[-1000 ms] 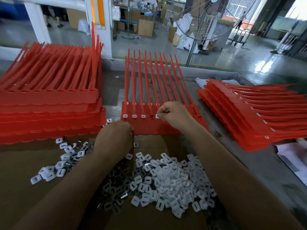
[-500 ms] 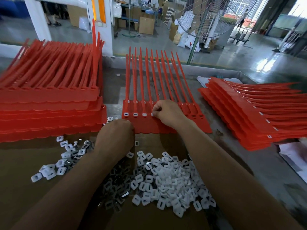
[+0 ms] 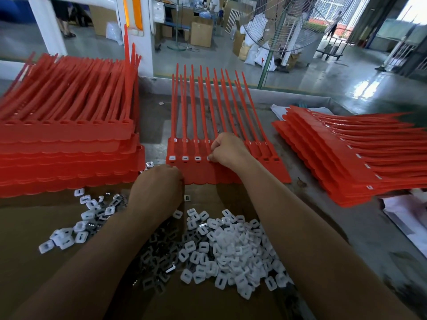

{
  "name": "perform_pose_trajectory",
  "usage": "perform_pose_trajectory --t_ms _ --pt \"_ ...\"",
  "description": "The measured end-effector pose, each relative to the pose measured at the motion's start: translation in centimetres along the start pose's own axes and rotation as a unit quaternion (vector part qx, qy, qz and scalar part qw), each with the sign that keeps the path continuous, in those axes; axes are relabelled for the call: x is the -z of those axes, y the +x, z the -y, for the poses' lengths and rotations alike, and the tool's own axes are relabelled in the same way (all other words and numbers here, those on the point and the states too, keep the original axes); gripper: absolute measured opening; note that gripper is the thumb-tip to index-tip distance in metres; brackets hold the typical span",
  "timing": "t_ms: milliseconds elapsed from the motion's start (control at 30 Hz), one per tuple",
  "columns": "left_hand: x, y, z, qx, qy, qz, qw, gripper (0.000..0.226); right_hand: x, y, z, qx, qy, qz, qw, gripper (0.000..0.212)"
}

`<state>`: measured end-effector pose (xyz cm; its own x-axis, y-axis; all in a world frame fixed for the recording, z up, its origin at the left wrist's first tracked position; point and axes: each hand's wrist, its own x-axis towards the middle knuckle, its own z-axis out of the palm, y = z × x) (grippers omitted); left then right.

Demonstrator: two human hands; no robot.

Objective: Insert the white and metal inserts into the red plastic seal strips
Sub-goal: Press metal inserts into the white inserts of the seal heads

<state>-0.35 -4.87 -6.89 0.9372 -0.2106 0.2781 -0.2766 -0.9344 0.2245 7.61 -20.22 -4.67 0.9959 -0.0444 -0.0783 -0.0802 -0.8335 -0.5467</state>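
Head view: right hand (image 3: 227,151) pinching insert (image 3: 209,158) overlaps strips (image 3: 196,107) between stacks (image 3: 69,146)

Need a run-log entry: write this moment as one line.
right hand pinches insert at red strips | left hand curled beside strips | loose inserts on cardboard

A sheet of seal strips (image 3: 198,174) lies mid-worktop (image 3: 335,227), tails pointing away, with a stack of such sheets (image 3: 67,153) to its left and a fanned stack (image 3: 346,162) to its right, partly on papers (image 3: 406,211). Nearer the person, a cardboard sheet (image 3: 27,239) carries a heap of inserts (image 3: 231,250) between the forearms and a smaller scatter (image 3: 85,222) further left. The left hand (image 3: 159,190) sits at the sheet's near edge, the right hand (image 3: 227,150) pinches a fourth insert (image 3: 209,158) just right of three seated inserts (image 3: 184,158), and a fan (image 3: 284,24) stands behind the worktop.
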Motion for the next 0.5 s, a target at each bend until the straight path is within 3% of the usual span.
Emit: perform_pose_trajectory --t_ms 100,267,500 --pt "0.06 -0.03 0.01 -0.001 -0.004 0.002 1.0 0.023 0.03 0.48 0.25 -0.026 0.0 0.013 1.0 0.01" --pt "-0.02 0.02 -0.03 0.004 0.004 0.003 1.0 0.021 -0.08 0.82 0.23 -0.046 -0.009 0.006 0.999 0.034" --pt "-0.05 0.13 -0.02 0.001 0.0 -0.001 1.0 0.021 -0.08 0.96 0.14 -0.046 0.002 0.018 0.999 0.031"
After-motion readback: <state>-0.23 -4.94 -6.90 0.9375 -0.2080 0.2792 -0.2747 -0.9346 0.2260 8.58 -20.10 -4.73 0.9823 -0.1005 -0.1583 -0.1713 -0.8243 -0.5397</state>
